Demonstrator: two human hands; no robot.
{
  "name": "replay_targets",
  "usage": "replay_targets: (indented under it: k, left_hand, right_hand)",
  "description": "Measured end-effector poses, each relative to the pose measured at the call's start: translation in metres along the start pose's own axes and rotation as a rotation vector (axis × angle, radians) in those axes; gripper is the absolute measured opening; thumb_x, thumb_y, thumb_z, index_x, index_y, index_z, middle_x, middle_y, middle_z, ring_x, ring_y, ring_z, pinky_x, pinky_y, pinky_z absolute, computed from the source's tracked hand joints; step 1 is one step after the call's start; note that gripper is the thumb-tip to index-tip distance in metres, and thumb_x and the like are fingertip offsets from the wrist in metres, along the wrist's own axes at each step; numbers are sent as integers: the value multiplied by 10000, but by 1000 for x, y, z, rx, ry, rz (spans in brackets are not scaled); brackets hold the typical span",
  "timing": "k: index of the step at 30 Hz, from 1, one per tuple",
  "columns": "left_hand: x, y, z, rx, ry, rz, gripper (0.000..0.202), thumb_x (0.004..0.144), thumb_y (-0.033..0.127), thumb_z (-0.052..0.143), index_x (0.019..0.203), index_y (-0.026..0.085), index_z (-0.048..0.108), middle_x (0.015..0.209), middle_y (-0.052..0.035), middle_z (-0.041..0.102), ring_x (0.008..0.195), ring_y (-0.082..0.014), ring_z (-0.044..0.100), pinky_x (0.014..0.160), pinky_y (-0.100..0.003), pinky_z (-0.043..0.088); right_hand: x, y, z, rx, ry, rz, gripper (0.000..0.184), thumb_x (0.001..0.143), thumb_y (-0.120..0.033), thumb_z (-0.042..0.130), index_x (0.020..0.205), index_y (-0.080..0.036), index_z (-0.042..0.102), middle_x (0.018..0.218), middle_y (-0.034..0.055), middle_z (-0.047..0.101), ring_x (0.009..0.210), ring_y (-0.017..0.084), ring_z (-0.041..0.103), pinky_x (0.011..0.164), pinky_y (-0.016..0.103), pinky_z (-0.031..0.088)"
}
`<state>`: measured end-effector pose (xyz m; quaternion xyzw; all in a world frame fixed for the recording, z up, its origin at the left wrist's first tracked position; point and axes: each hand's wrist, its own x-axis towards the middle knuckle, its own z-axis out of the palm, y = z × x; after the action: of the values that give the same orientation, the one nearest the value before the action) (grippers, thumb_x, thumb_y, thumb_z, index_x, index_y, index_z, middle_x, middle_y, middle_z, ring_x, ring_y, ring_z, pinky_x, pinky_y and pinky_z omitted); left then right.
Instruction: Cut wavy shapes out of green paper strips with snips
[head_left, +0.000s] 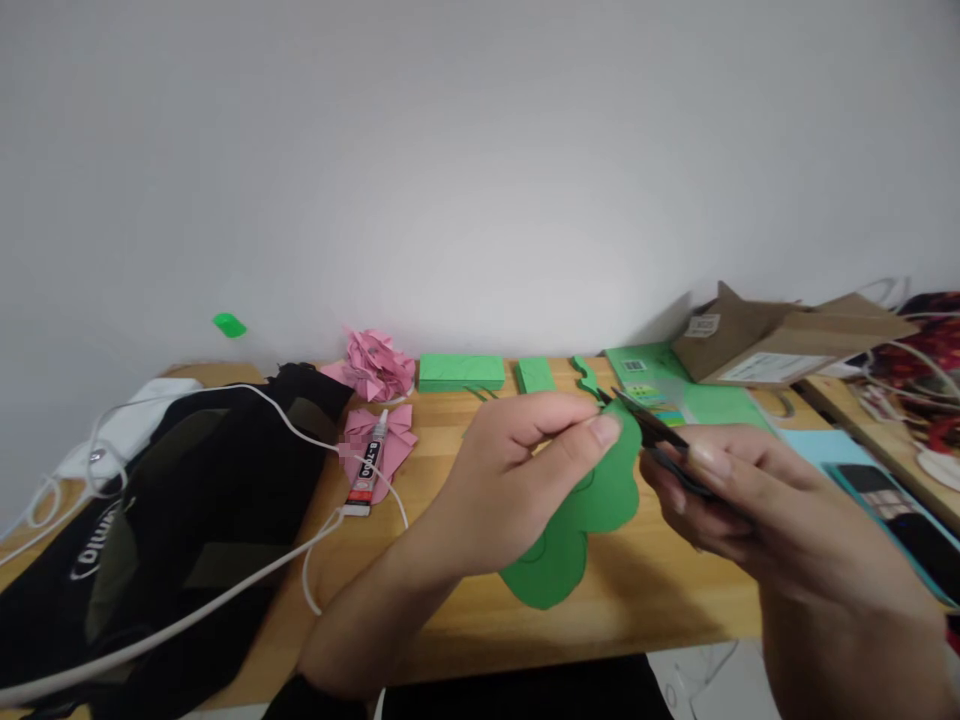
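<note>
Left hand pinches the top edge of a green paper cutout held above the counter; right hand grips dark scissors at that edge. The paper looks light, floppy, tearable; best pinched close beside the cut

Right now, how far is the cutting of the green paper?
Partly done: the green paper shape already has lobed, rounded edges below. In hand: the left hand pinches its top while the right hand works the scissors there. Left: the top edge; green paper stacks lie uncut behind.
</note>
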<state>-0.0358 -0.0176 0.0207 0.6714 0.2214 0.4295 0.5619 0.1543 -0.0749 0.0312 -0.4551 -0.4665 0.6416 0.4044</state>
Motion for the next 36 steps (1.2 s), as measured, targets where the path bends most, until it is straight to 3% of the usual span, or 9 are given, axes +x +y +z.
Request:
replay_targets:
  k: [14, 26, 31, 36]
  left_hand:
    - [-1, 3, 1, -109, -14, 46, 411, 902, 119, 595, 590, 169, 331, 575, 59, 252, 524, -56, 245, 457, -206, 249]
    - [-2, 4, 3, -42, 20, 86, 412, 931, 184, 575, 584, 171, 352, 560, 56, 299, 510, -58, 286, 454, -204, 293]
    - [-4, 4, 3, -97, 22, 45, 378, 905, 142, 606, 588, 164, 401, 554, 57, 362, 519, -50, 342, 454, -190, 297]
    - [-3, 1, 3, -129, 8, 50, 382, 900, 120, 610, 587, 157, 394, 561, 61, 335, 524, -42, 326, 462, -172, 297]
  right_hand:
    - [1, 3, -1, 139, -89, 13, 470, 894, -537, 653, 630, -152, 591, 475, -86, 267, 390, 23, 141, 324, 159, 57]
    - [1, 1, 1, 119, -115, -11, 501, 882, -561, 656, 605, -149, 589, 468, -86, 258, 373, 17, 139, 307, 158, 56]
    - [2, 2, 1, 133, -94, 5, 497, 891, -560, 645, 616, -148, 604, 471, -83, 267, 367, 16, 139, 306, 162, 52]
    - [1, 2, 0, 114, -92, -10, 507, 881, -573, 651, 607, -152, 575, 470, -85, 267, 382, 22, 149, 318, 165, 60]
